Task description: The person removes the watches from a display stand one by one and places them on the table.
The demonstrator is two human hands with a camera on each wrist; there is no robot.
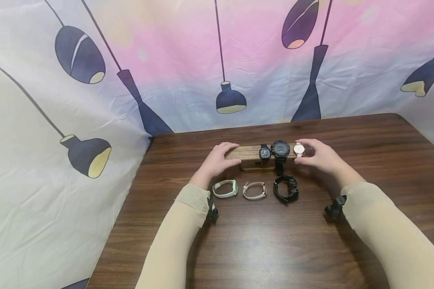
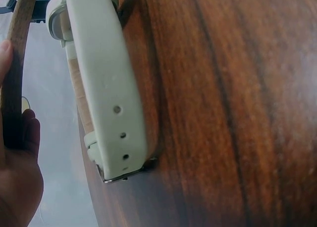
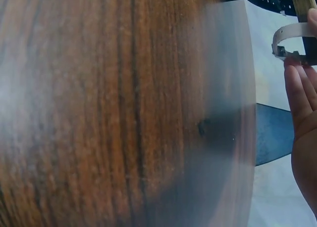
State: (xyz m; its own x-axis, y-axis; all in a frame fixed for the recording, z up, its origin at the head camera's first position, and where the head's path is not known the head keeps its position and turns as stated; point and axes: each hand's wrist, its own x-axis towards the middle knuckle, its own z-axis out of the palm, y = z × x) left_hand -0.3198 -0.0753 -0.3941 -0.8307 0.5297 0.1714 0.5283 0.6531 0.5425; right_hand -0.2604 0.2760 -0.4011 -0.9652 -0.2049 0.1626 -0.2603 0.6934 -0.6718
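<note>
A wooden watch stand [image 1: 247, 152] has a horizontal bar. My left hand [image 1: 217, 160] grips the bar's left end between thumb and fingers; the left wrist view shows this hand [image 2: 20, 182] at the bar [image 2: 19, 44]. Around the bar sit a square black watch [image 1: 265, 153], a large black digital watch [image 1: 280, 149] and, at the right end, a white-strapped watch [image 1: 299, 150]. My right hand [image 1: 322, 156] pinches this white-strapped watch, thumb at the near side and fingers at the far side. Its white strap [image 3: 281, 35] loops below the bar in the right wrist view.
In front of the stand lie a pale green watch [image 1: 225, 189], a light-strapped watch [image 1: 254, 190] and a black watch [image 1: 286, 189] in a row on the brown wooden table [image 1: 260, 249]. A curtain printed with lamps [image 1: 188, 80] hangs behind the table.
</note>
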